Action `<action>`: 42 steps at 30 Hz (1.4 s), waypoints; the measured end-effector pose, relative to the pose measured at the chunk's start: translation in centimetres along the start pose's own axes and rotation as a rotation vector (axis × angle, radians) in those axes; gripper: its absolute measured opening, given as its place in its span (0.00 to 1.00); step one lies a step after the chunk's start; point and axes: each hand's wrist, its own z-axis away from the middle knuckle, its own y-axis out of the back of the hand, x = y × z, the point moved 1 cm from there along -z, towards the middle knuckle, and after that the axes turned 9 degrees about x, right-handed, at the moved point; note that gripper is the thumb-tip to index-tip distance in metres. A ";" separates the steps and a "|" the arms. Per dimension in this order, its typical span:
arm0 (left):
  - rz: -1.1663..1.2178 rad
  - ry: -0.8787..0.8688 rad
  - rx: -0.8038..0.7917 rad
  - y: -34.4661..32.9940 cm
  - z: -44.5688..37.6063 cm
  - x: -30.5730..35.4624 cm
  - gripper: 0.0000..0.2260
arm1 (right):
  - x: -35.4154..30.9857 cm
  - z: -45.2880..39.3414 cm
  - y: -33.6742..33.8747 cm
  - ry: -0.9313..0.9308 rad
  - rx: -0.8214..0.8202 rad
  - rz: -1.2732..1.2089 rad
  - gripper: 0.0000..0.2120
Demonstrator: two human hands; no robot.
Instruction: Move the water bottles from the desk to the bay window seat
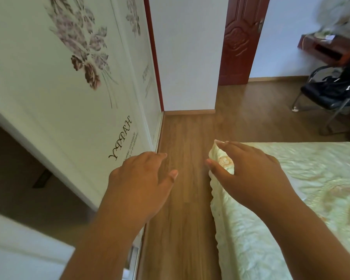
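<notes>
While both reach forward, palms down:
Left hand [141, 184]: fingers relaxed, holding nothing, over floor [182, 199].
Right hand [249, 172]: fingers loosely spread, empty, over bed [291, 219] corner.
Bottles: none visible near either hand.

There is one camera, and it sits on the person's head. It looks forward and down, tipped a bit to one side, so the walls lean. Both hands are very close and low in the view, the left hand [141, 178] and the right hand [249, 170]. The wood floor [182, 134] runs away ahead. The red door [240, 41] is far off at the top.
</notes>
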 end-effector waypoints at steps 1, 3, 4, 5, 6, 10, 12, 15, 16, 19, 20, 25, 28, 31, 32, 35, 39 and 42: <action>0.000 0.004 0.003 -0.1 -1.1 0.2 0.28 | 0.4 -0.9 -0.1 -0.006 0.001 0.004 0.33; 0.008 -0.001 -0.001 -0.5 -3.2 0.6 0.28 | 0.9 -2.7 -0.6 -0.025 -0.005 0.012 0.33; 0.011 -0.011 -0.003 -0.8 -4.2 0.7 0.27 | 1.0 -3.7 -0.8 -0.034 -0.009 0.015 0.33; 0.011 -0.022 -0.007 -1.1 -5.2 0.7 0.27 | 1.1 -4.6 -1.1 -0.042 -0.013 0.020 0.33; 0.014 -0.029 -0.010 -1.4 -6.2 0.6 0.27 | 1.1 -5.5 -1.4 -0.048 -0.016 0.027 0.33; 0.041 -0.052 -0.022 -2.6 -11.1 -0.3 0.27 | 0.8 -9.6 -2.9 -0.064 -0.020 0.059 0.33; 0.055 -0.072 -0.022 -2.9 -14.0 -0.9 0.27 | 0.5 -12.2 -3.7 -0.078 -0.008 0.078 0.33; 0.075 -0.091 -0.023 -3.0 -19.1 -1.9 0.27 | -0.3 -16.5 -4.5 -0.099 0.011 0.100 0.33; 0.080 -0.098 -0.019 -2.9 -20.8 -2.3 0.27 | -0.8 -18.0 -4.6 -0.100 0.022 0.109 0.33; 0.089 -0.118 -0.004 -2.4 -26.0 -3.5 0.27 | -2.4 -22.5 -5.0 -0.110 0.059 0.137 0.33; 0.092 -0.125 -0.001 -2.2 -27.7 -3.9 0.27 | -2.9 -24.0 -5.3 -0.114 0.068 0.141 0.33; 0.081 -0.149 -0.015 -2.3 -34.6 -5.4 0.28 | -4.2 -29.7 -7.4 -0.146 0.063 0.141 0.32; 0.075 -0.154 -0.054 -3.0 -37.8 -5.9 0.28 | -3.8 -32.5 -8.7 -0.172 0.023 0.139 0.29; 0.052 -0.156 -0.068 -3.8 -40.8 -5.9 0.28 | -3.3 -35.7 -9.5 -0.185 0.036 0.115 0.27; 0.045 -0.152 -0.064 -4.1 -42.1 -5.9 0.28 | -3.1 -37.0 -9.9 -0.182 0.039 0.109 0.26; 0.022 -0.135 -0.054 -4.9 -46.2 -5.3 0.28 | -2.1 -41.2 -11.0 -0.162 0.024 0.081 0.26; -0.016 -0.120 -0.031 -5.8 -51.3 -3.4 0.28 | 0.3 -47.4 -12.2 -0.122 0.004 0.029 0.25; -0.036 -0.105 -0.011 -5.8 -55.6 -1.0 0.28 | 2.8 -52.6 -12.2 -0.102 0.011 0.002 0.25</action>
